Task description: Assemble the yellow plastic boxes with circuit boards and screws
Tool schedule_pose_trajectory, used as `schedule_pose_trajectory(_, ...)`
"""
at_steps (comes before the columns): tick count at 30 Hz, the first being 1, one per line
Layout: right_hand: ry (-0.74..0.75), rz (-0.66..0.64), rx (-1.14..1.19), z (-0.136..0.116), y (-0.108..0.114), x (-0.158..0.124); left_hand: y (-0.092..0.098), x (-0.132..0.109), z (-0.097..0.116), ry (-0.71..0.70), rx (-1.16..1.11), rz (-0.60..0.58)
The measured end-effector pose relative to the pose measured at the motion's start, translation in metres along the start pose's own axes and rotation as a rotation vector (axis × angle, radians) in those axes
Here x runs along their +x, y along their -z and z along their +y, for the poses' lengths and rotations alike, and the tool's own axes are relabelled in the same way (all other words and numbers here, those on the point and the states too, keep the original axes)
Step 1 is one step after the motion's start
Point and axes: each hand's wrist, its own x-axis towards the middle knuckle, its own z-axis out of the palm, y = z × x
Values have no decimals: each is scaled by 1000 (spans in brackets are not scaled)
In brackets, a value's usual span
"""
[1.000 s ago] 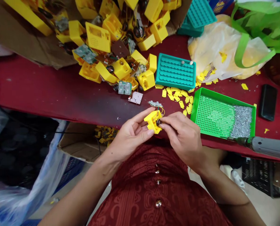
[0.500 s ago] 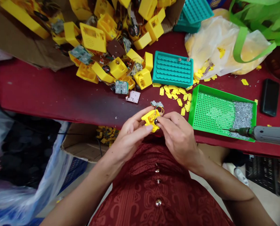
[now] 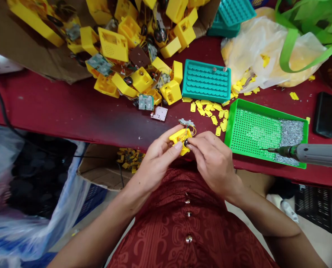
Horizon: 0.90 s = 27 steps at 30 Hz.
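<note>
My left hand [image 3: 164, 150] is closed round a small yellow plastic housing [image 3: 177, 136], its thumb lying on the near side. The open inside of the housing faces up. Between the thumb and fingers of my right hand [image 3: 212, 158] is a small round black part [image 3: 186, 142], held at the housing's right side. Thin wires rise from the housing to a small grey circuit board [image 3: 186, 122], which hangs just beyond the fingertips. Whether the black part is seated in the housing I cannot tell.
Yellow housings [image 3: 142, 80] with wires and boards spill from a cardboard box. Beyond my hands are a teal tray [image 3: 206, 80] and small yellow tabs [image 3: 210, 108]. At right, an electric screwdriver [image 3: 316, 153] juts over a green tray [image 3: 231, 123] of screws [image 3: 291, 132]. A phone [image 3: 325, 114] lies far right.
The view has shifted slightly, so the table things sit a little further right. Both hands keep their hold; the black part shows a little more clearly at the right fingertips.
</note>
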Motion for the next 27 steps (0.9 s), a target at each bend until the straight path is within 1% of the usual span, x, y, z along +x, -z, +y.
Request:
schedule_pose_trajectory(4, 28, 7, -88, -4, -3, -1, -5, -4, 1, -17, 25, 24)
schedule_pose_trajectory(6, 24, 6, -70, -4, -3, 0, -8, -3, 1, -18, 5, 46)
schedule_pose_trajectory(9, 4, -8, 86, -2, -1, -1, -9, 1, 1, 19, -81, 60)
schedule_pose_trajectory(12, -81, -17, 262, 0, 5, -3, -8, 6, 4, 34, -130, 74)
schedule_pose_trajectory(16, -220, 62, 362, 1, 9, -8, -5, 6, 8, 30, -110, 73)
schedule_pose_trajectory(19, -244, 110, 363, 1, 6, -10, -4, 6, 7, -4, -96, 66)
schedule_pose_trajectory(24, -253, 151, 311, 1, -4, -11, 3, 11, 1, -111, -65, 171)
schedule_pose_trajectory(25, -254, 157, 300, 2, -6, -11, 4, 11, 2, -112, -71, 167)
schedule_pose_trajectory(27, -263, 161, 292, 4, -9, -7, 8, 8, 5, -82, -104, 106)
